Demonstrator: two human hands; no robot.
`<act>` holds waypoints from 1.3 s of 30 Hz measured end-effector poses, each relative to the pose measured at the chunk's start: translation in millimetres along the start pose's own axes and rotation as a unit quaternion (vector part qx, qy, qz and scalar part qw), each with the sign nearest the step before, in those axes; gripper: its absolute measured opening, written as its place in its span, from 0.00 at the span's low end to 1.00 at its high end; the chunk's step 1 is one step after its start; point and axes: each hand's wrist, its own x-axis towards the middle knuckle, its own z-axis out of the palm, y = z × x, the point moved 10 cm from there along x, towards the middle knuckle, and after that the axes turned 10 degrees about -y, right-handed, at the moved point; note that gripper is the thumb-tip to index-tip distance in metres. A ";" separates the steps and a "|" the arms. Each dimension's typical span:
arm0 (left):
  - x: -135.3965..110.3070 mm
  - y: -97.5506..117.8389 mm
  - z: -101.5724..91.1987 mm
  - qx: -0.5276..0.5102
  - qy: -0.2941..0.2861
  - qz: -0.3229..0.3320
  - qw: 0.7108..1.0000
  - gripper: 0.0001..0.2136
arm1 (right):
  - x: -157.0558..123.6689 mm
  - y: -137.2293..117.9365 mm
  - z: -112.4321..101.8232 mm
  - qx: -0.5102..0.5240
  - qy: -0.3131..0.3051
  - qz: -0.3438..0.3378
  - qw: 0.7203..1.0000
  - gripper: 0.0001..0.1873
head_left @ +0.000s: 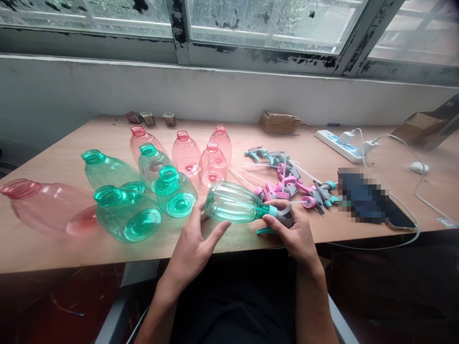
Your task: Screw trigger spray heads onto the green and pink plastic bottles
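Observation:
A clear green spray bottle [233,203] lies sideways in the air above the table's front edge, its neck to the right. My left hand [195,239] cups the base end loosely; its fingers go partly behind the bottle and the thumb stands just below it. My right hand [292,234] is closed around the grey and teal trigger sprayer head [283,215], which sits at the bottle's neck. How tightly the collar is screwed on cannot be seen. Loose pink and grey sprayer heads [283,186] with thin tubes lie just beyond my right hand.
Several open green bottles [129,217] and pink bottles [213,165] stand on the left and middle of the table [107,253]. At right are a phone [366,196], a power strip [339,145] and its cables. A cardboard box [279,123] sits near the wall.

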 end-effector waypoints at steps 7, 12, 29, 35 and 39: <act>0.0 -0.4 -0.2 0.003 0.000 0.001 1.000 0.28 | 0.6 3.9 1.7 0.028 -0.008 0.011 1.000 0.18; 0.0 -0.9 -0.2 0.005 0.001 0.001 1.000 0.28 | 0.6 7.3 2.7 0.048 -0.015 0.016 0.999 0.18; -0.6 -0.2 -0.7 0.018 0.001 -0.001 1.000 0.28 | 0.2 4.2 2.0 0.043 -0.012 0.002 0.999 0.18; -0.5 0.0 -0.6 0.019 0.000 0.002 1.000 0.28 | -0.2 8.3 2.9 0.061 -0.017 0.019 0.998 0.19; -0.6 -0.8 -0.7 0.017 0.002 0.003 1.000 0.28 | -0.5 7.9 2.0 0.056 -0.014 0.017 0.998 0.19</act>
